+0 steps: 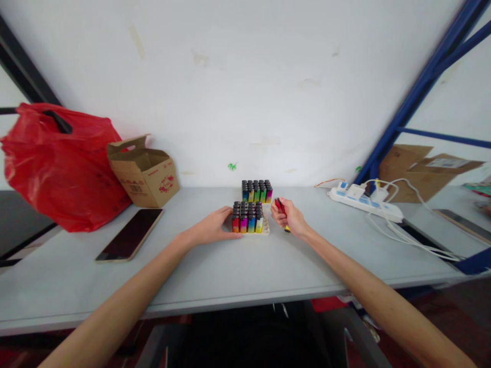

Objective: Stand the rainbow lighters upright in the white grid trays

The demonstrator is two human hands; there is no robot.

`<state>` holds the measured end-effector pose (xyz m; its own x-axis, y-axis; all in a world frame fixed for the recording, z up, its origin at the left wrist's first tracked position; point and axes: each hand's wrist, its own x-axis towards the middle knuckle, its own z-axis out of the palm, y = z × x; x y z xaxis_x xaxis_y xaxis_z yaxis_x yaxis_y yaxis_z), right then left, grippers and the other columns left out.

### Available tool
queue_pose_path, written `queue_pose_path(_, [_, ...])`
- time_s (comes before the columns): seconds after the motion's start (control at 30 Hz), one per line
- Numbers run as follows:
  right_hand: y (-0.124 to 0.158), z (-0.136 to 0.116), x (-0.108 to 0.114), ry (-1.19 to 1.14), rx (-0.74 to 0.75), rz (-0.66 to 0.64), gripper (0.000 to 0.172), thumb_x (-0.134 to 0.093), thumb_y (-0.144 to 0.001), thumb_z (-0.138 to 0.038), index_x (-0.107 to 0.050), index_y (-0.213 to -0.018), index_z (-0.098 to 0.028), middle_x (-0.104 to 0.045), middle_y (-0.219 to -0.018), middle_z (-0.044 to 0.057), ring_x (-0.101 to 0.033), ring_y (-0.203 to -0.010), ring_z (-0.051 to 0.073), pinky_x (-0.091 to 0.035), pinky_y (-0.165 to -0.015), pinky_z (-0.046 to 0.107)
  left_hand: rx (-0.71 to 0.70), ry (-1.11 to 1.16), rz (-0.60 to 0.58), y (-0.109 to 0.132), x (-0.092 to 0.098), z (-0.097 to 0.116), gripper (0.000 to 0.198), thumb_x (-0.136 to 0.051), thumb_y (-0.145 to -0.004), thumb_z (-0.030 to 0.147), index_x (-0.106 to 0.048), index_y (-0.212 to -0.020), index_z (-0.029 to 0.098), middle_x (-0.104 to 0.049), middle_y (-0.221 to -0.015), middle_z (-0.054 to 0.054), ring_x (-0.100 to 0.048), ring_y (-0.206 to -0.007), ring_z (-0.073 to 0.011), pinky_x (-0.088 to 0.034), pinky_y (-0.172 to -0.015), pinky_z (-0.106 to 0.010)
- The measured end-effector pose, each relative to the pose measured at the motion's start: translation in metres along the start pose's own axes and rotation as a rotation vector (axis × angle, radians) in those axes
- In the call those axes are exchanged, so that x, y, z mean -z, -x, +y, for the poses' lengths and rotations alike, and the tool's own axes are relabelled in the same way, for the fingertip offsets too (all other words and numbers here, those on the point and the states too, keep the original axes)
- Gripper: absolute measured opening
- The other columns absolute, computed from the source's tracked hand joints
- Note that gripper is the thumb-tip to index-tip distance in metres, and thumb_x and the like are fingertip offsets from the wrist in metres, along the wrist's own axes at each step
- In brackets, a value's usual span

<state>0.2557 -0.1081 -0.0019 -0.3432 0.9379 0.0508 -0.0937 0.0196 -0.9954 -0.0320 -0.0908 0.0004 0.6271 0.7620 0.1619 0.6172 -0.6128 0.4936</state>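
A white tray (266, 228) of upright lighters stands on the table in front of me, its right-hand column bare of lighters. The lighters (247, 224) have black tops and red, purple, blue and yellow bodies. My left hand (217, 225) holds the tray's left side, thumb along the front and fingers behind. Just right of the tray, my right hand (288, 215) is closed around a red lighter (280, 206). A small yellow and black end (287, 228) shows below that hand; whether it belongs to a second lighter I cannot tell. Behind stands another block of lighters (257, 191).
On the left are a phone (130, 236), an open cardboard box (148, 174) and a red plastic bag (65, 168). A white power strip (366, 203) with plugs and cables lies at the right, near a blue metal post (406, 107) and cardboard (418, 176).
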Motion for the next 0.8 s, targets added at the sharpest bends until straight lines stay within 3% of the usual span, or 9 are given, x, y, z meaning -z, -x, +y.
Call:
queue_pose_path(0.13, [-0.001,0.000,0.000,0.021,0.032,0.004,0.057,-0.054,-0.090,-0.080,-0.053,-0.087,-0.023,-0.028,-0.063,-0.010,-0.019,-0.049,0.009,-0.017,-0.045,0.020,0.000,-0.012,-0.002,0.000,0.000,0.000,0.071,-0.076,-0.081,0.073,-0.065,-0.127,0.019,-0.070,-0.124,-0.014,-0.069,-0.113,-0.0357,-0.055,-0.102,-0.047])
queue_pose_path(0.23, [-0.003,0.001,0.001,0.030,0.176,0.010,0.058,-0.061,-0.090,-0.078,-0.063,-0.101,-0.022,-0.041,-0.069,-0.007,-0.036,-0.056,0.011,-0.034,-0.051,0.023,-0.011,-0.013,-0.004,0.000,0.002,-0.001,0.069,-0.075,-0.081,0.073,-0.067,-0.124,0.020,-0.071,-0.123,-0.013,-0.069,-0.111,-0.0352,-0.055,-0.101,-0.046])
queue_pose_path(0.43, [-0.007,0.012,0.011,0.279,0.338,0.067,0.047,-0.068,-0.093,-0.066,-0.068,-0.103,-0.020,-0.073,-0.098,0.006,-0.068,-0.089,0.020,-0.056,-0.083,0.034,-0.023,0.058,-0.041,0.002,0.008,-0.005,0.073,-0.077,-0.081,0.071,-0.067,-0.132,0.019,-0.071,-0.134,-0.012,-0.068,-0.121,-0.0362,-0.054,-0.107,-0.045])
queue_pose_path(0.53, [-0.007,0.018,0.013,0.336,0.352,0.066,0.044,-0.067,-0.096,-0.062,-0.067,-0.115,-0.022,-0.079,-0.109,0.009,-0.074,-0.100,0.025,-0.060,-0.091,0.041,-0.022,0.063,-0.030,0.002,0.008,-0.006,0.075,-0.079,-0.080,0.071,-0.066,-0.134,0.020,-0.071,-0.135,-0.012,-0.067,-0.122,-0.0365,-0.053,-0.110,-0.047])
queue_pose_path(0.7, [-0.003,0.018,0.017,0.717,0.416,0.066,0.030,-0.058,-0.105,-0.045,-0.064,-0.126,-0.025,-0.082,-0.104,0.007,-0.078,-0.094,0.026,-0.060,-0.090,0.042,-0.012,0.037,-0.027,0.002,0.007,-0.006,0.072,-0.078,-0.081,0.071,-0.067,-0.130,0.019,-0.072,-0.132,-0.012,-0.068,-0.120,-0.0359,-0.054,-0.107,-0.045])
queue_pose_path(0.8, [-0.003,0.016,0.020,0.823,0.465,0.035,0.027,-0.054,-0.108,-0.039,-0.061,-0.129,-0.024,-0.082,-0.108,0.008,-0.078,-0.097,0.026,-0.060,-0.089,0.040,-0.008,0.032,-0.022,0.002,0.007,-0.006,0.072,-0.079,-0.081,0.070,-0.067,-0.131,0.019,-0.071,-0.134,-0.012,-0.068,-0.120,-0.0358,-0.054,-0.106,-0.045])
